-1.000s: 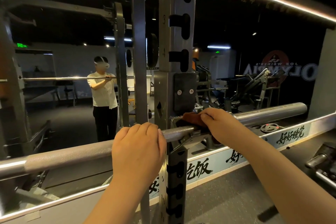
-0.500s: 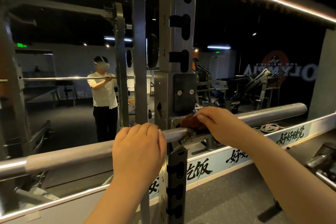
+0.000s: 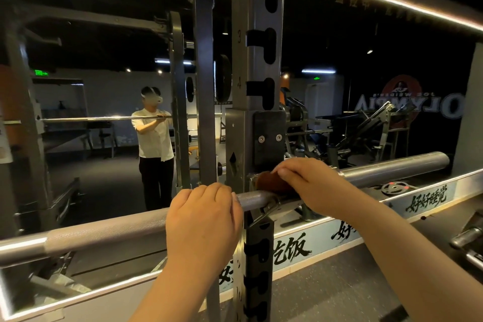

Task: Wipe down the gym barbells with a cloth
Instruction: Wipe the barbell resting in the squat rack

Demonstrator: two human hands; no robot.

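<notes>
Right hand (image 3: 311,185) lay over a brown cloth (image 3: 269,181), fingers curled down on it, pressing it onto the barbell (image 3: 104,235) right where the shaft met the rack upright (image 3: 257,60). Part of the cloth was hidden under the palm; only its left end showed. Left hand (image 3: 203,219) was closed round the knurled shaft just left of the upright, knuckles up, thumb not visible. The two hands sat near each other, with the upright between them.

The barbell ran from near left to far right and rested in the rack's metal hook (image 3: 269,206) below the cloth. Its thick smooth sleeve (image 3: 392,170) stuck out to the right past the right hand.

Behind the rack stood a wall mirror (image 3: 339,34). It reflected a person (image 3: 154,138) in a white top and dark trousers, wearing a headset and holding a bar. A small weight plate (image 3: 394,187) appeared low in the mirror under the sleeve. A pale strip with black characters (image 3: 287,248) ran along the mirror's base. A second bar end (image 3: 467,240) poked in at the near right edge.
</notes>
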